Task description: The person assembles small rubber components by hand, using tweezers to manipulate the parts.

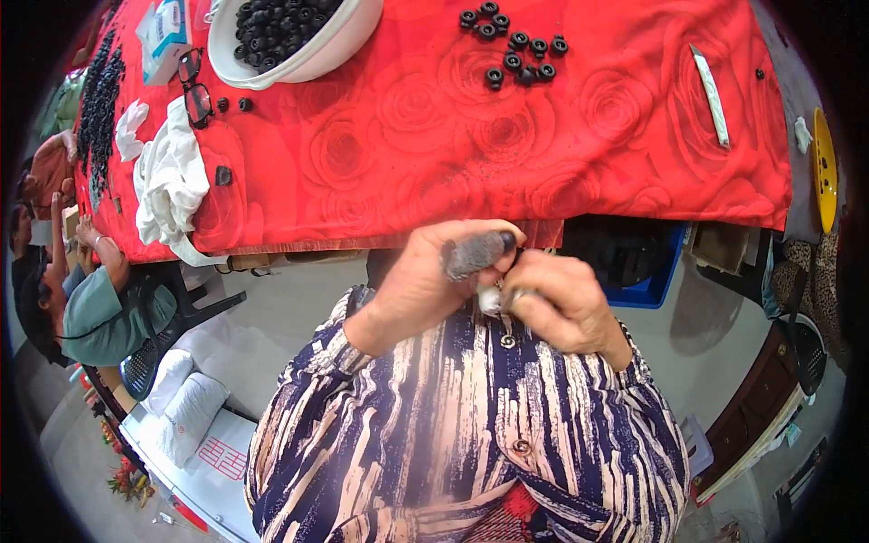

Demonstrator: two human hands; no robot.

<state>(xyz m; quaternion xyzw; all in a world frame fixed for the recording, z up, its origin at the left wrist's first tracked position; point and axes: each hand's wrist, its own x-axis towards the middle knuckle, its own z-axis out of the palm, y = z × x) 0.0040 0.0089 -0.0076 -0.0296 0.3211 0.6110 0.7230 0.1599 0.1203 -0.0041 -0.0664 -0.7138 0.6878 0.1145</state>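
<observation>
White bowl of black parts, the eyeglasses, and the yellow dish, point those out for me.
White bowl (348, 41): head view, on its right rim.
Eyeglasses (195, 89): head view, on the frame.
Yellow dish (825, 167): head view, on its inner face.

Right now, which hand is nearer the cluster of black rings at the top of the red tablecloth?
Right. The right hand sits almost straight below the black rings, off the table edge. The left hand is further left, so slightly farther. Both are held close together near the chest, well short of them.

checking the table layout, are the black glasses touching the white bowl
Apart. The head view shows the black glasses lying left of the white bowl, with a strip of red cloth between them.
</observation>
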